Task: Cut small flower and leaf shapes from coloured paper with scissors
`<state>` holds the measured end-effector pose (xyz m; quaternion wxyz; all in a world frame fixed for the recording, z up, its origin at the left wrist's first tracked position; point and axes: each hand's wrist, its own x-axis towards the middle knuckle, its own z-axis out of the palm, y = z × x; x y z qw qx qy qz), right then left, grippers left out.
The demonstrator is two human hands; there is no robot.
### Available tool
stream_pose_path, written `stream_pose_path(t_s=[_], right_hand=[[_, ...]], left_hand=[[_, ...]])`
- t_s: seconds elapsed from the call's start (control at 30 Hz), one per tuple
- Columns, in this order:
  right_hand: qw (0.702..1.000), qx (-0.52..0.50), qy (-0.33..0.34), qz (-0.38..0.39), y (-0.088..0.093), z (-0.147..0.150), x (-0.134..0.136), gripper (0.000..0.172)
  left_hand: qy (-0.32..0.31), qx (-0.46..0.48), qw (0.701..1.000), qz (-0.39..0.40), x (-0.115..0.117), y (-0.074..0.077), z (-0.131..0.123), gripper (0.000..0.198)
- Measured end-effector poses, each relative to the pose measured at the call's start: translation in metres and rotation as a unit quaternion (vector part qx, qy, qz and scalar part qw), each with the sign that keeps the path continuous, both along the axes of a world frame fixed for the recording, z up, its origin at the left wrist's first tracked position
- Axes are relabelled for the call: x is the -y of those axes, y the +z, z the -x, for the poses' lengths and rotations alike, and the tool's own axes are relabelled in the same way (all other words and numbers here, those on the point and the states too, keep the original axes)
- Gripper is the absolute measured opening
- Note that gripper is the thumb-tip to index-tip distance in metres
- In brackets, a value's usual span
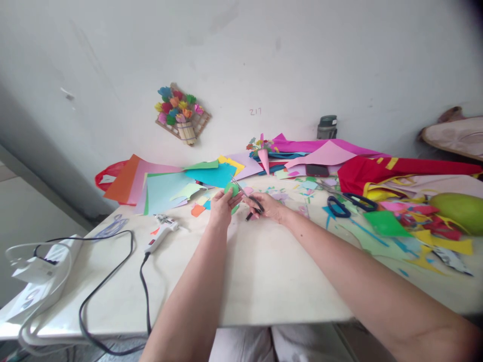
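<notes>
A piece of green paper (231, 189) is pinched in the fingers of my left hand (223, 205), over the middle of the table. My right hand (267, 206) is closed around the dark handles of a pair of scissors (257, 203). Their blades point up and to the left, right beside the green paper; I cannot tell whether they touch it. Just beyond my hands, small coloured paper scraps (277, 193) lie scattered. An orange scrap (197, 210) rests left of my left hand.
At left are a glue gun (162, 236) with a black cord and a white power strip (56, 281). Coloured paper sheets (169, 188) line the back. Larger scissors (350, 201), a green paper piece (388, 223) and a green balloon-like object (458, 212) lie at right.
</notes>
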<state>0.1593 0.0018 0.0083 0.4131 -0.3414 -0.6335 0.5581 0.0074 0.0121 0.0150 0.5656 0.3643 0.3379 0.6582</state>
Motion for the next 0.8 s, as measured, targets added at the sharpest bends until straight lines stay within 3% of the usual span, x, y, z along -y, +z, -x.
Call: stream_pose_path(t_s=[0.27, 0.47, 0.8], right_hand=[[0.999, 0.043, 0.022, 0.014, 0.017, -0.012, 0.006, 0.036], [0.997, 0.058, 0.05, 0.006, 0.017, -0.017, 0.004, 0.039], [0.996, 0.077, 0.035, 0.009, 0.021, -0.016, 0.006, 0.032]], left_hand=[[-0.118, -0.041, 0.992, -0.007, 0.003, 0.002, 0.007, 0.019], [-0.139, -0.06, 0.988, -0.014, 0.005, 0.005, 0.011, 0.017], [-0.163, -0.068, 0.984, -0.029, 0.001, -0.001, 0.017, 0.013]])
